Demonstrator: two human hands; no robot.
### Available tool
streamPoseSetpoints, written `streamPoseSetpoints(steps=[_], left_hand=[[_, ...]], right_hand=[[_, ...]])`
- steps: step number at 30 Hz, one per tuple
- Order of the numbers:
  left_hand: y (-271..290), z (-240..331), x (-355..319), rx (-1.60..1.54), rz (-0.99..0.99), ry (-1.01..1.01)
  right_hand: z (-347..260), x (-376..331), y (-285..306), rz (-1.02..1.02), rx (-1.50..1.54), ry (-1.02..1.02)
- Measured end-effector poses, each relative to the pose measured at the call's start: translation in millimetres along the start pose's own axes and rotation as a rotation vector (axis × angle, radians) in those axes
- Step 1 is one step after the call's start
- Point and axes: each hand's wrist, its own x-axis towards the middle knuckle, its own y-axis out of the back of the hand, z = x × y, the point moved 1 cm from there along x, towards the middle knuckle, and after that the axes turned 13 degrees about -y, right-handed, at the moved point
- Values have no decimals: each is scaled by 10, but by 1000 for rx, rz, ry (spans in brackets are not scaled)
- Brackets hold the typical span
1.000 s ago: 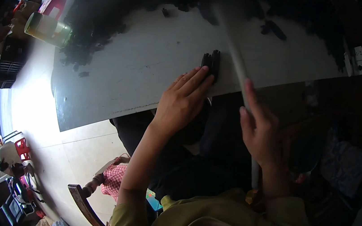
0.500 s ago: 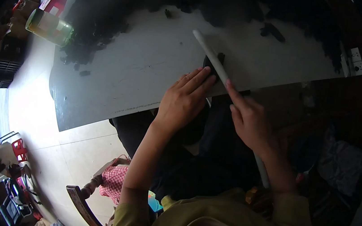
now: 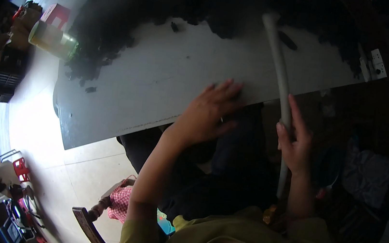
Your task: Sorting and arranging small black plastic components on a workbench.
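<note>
A long pale rod (image 3: 280, 59), slightly bent and thicker at its far end, is in my right hand (image 3: 295, 141). That hand's fingers lie along it near the table's front edge, and the rod reaches over the table and back toward my lap. My left hand (image 3: 211, 111) is over the near part of the grey table (image 3: 156, 78), its fingers spread and a little blurred, holding nothing. A dark elongated piece (image 3: 288, 41) lies beside the rod's far end. Farther back is a large heap of black, jagged pieces (image 3: 189, 4), too dark to make out singly.
A clear jar (image 3: 51, 40) with yellowish contents lies tilted by the heap's left side, a pink box (image 3: 56, 14) behind it. A white socket strip (image 3: 378, 64) sits at the right. Lower left stand a wooden chair (image 3: 91, 228) and a red-checked cloth (image 3: 120, 202).
The rod has swung up and to the right, off the dark piece my left hand was pressing. That hand has lifted and spread its fingers; the dark piece no longer shows there.
</note>
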Motion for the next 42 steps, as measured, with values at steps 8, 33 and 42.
streamPoseSetpoints(steps=[8,33,42], left_hand=[[709,497,-734,-867,-69,-294],[254,-201,368,204,151,176],[26,-1033,1675,676,232,253]], right_hand=[[250,-193,-289,-567,-148,270],[427,1252,-33,398,-371,354],[590,2023,-264,448,-523,301]])
